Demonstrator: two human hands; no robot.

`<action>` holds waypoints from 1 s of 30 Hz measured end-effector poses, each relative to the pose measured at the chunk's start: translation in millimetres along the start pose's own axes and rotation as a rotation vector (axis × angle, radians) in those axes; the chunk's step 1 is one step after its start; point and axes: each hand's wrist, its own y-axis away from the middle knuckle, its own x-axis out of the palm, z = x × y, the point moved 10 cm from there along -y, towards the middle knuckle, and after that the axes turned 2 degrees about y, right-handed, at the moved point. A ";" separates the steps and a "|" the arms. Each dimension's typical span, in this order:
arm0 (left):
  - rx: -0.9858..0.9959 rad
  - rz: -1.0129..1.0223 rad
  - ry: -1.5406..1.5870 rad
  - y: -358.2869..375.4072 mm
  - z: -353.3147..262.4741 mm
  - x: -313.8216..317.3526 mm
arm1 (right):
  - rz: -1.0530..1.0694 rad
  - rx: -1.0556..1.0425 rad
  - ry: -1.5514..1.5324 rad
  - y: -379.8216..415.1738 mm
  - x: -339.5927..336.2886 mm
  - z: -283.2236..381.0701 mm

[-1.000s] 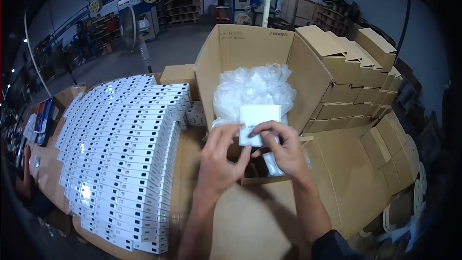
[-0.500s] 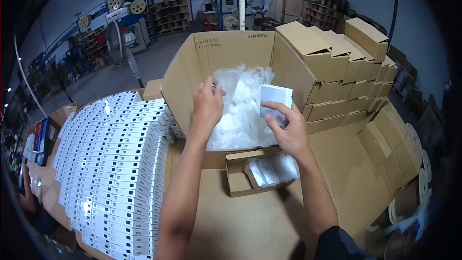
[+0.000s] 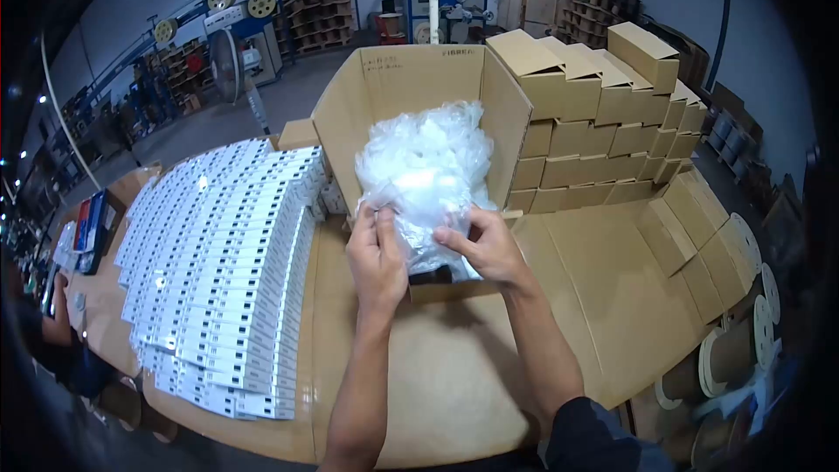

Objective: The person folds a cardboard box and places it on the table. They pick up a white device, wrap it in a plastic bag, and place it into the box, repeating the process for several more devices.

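- L hand: thumb + fingers pinched on L side of a crumpled clear bag.
- R hand: gripping R side of same bag, thumb on its front.
- Key relation: bag lies btwn the hands, R of L hand, L of R hand; both touch it, so neither is nearer.
- Bag's long axis: can't tell, b/c its outline merges w/ the bag pile behind. Contents, if any, unclear too.
- Bag + hands are above the tabletop, well in from its near edge.
- Small open box just below the hands, mostly hidden; big carton w/ the pile stands beyond, twd far edge.
- White box stack along L edge; brown cartons twd far R corner.
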 end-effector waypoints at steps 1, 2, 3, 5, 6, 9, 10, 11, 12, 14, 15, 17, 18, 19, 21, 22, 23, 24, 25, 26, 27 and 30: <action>0.015 -0.001 -0.088 12.2 -7.2 -6.1 | -0.038 0.035 0.099 20.0 -3.6 0.0; 0.033 -0.003 -0.175 24.0 -16.0 -11.6 | -0.065 0.036 0.186 37.8 -4.0 2.6; 0.046 -0.006 -0.264 36.9 -24.2 -17.0 | -0.089 0.039 0.272 55.5 -3.0 3.1; -0.035 0.010 -0.342 63.6 -22.9 -26.4 | -0.105 0.025 0.173 87.5 1.6 -10.4; -0.086 0.036 -0.387 76.7 -19.1 -31.8 | -0.116 0.022 0.123 103.6 5.1 -15.1; -0.161 0.054 -0.424 111.2 -23.0 -42.7 | -0.194 -0.047 0.099 146.5 14.9 -9.8; -0.138 0.031 -0.384 122.5 -20.9 -47.0 | -0.214 -0.090 0.126 158.5 17.6 -7.7; -0.118 0.011 -0.345 134.5 -18.8 -51.3 | -0.227 -0.068 0.109 168.9 19.8 -12.4; -0.158 -0.007 -0.208 147.2 -12.1 -55.5 | -0.244 -0.043 0.093 180.0 21.5 -17.2; -0.159 0.005 -0.183 171.4 -12.6 -57.3 | -0.275 0.099 0.070 198.7 21.3 -29.0; -0.158 0.013 -0.168 182.8 -12.4 -57.6 | -0.307 0.113 0.032 206.7 20.2 -32.4; -0.165 -0.009 -0.144 201.0 -3.3 -63.6 | -0.371 0.145 -0.040 221.0 19.7 -38.7; -0.167 -0.041 -0.177 206.9 0.4 -71.4 | -0.400 0.146 0.031 227.5 18.4 -35.8; -0.168 -0.073 -0.211 208.2 -3.0 -76.2 | -0.427 0.147 0.104 230.8 17.7 -27.7; -0.085 -0.082 -0.403 202.7 -29.8 -79.5 | -0.448 0.109 0.214 235.6 15.4 -18.0; 0.086 -0.039 -0.532 195.8 -52.1 -73.4 | -0.444 0.068 0.250 235.7 15.7 -14.3; 0.258 0.005 -0.660 195.2 -72.7 -64.8 | -0.437 0.028 0.285 235.9 17.3 -10.6; 0.300 0.063 -0.641 195.6 -80.1 -58.2 | -0.434 0.010 0.324 235.2 18.4 -6.9; 0.363 0.160 -0.681 194.9 -88.8 -45.5 | -0.431 -0.008 0.363 234.3 19.9 -1.6; 0.423 0.257 -0.720 193.5 -97.5 -31.6 | -0.427 -0.025 0.403 234.2 21.6 2.0; 0.481 0.354 -0.757 193.4 -105.1 -17.3 | -0.422 -0.028 0.418 234.9 23.2 2.0; 0.439 0.450 -0.767 188.6 -95.0 -0.4 | -0.413 -0.038 0.444 234.0 26.7 2.1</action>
